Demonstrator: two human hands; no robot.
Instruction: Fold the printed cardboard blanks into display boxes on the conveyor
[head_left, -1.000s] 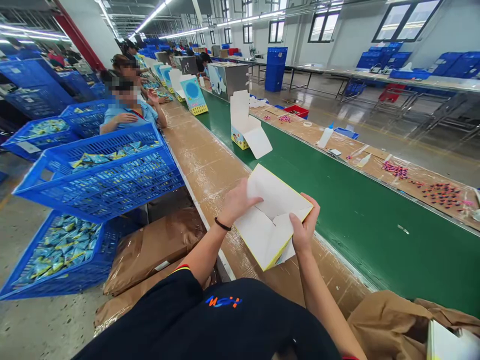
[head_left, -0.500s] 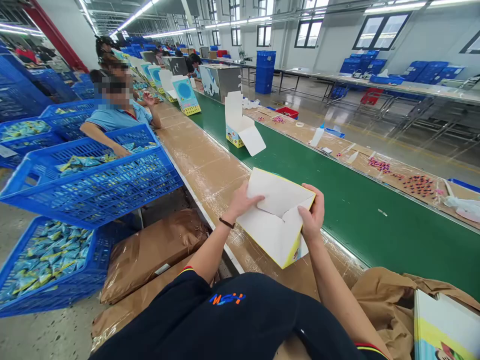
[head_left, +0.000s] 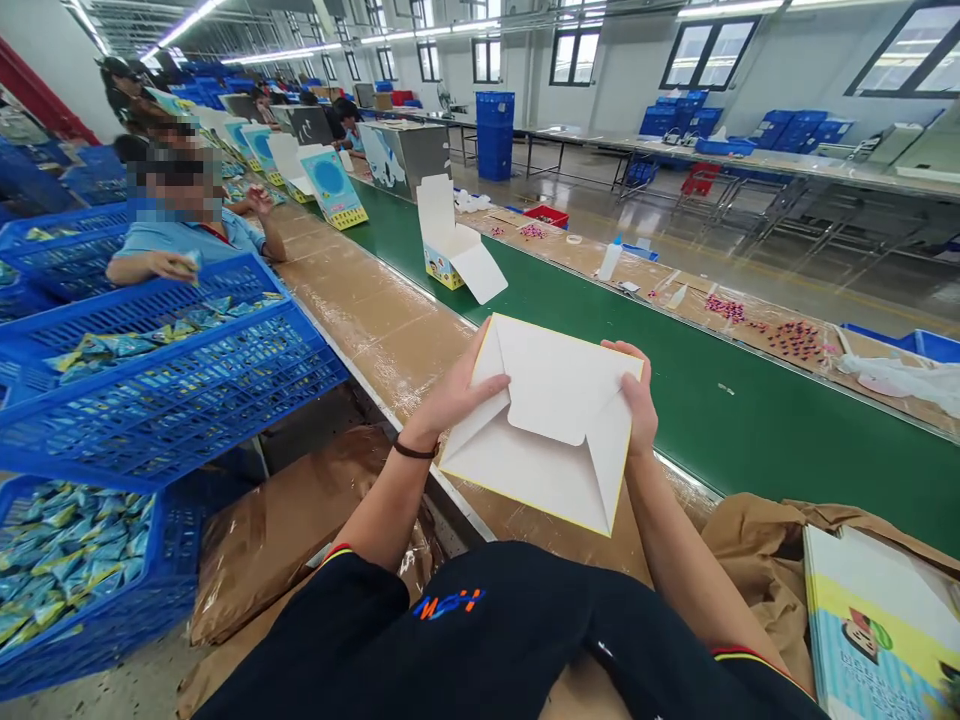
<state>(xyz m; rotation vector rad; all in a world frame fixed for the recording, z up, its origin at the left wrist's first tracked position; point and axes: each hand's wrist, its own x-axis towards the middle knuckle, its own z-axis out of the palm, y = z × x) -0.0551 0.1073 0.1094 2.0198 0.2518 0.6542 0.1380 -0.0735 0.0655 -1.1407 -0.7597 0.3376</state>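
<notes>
I hold a white cardboard box (head_left: 551,430) with yellow edges in front of me, its folded bottom flaps facing me. My left hand (head_left: 457,395) grips its left side, thumb pressed on a flap. My right hand (head_left: 637,400) grips its right edge, fingers curled round it. The box hovers above the brown paper-covered bench (head_left: 375,310) beside the green conveyor belt (head_left: 675,400).
An open box (head_left: 450,250) stands on the belt further along. Blue crates (head_left: 165,370) of packets stand to my left, with co-workers seated behind them. Flat printed cartons (head_left: 877,630) lie on brown paper at lower right. Small pink parts (head_left: 780,335) and a bottle (head_left: 609,260) lie across the belt.
The box has turned so that its closed bottom faces me squarely, and its flaps are now folded flat. My head has turned a little to the right.
</notes>
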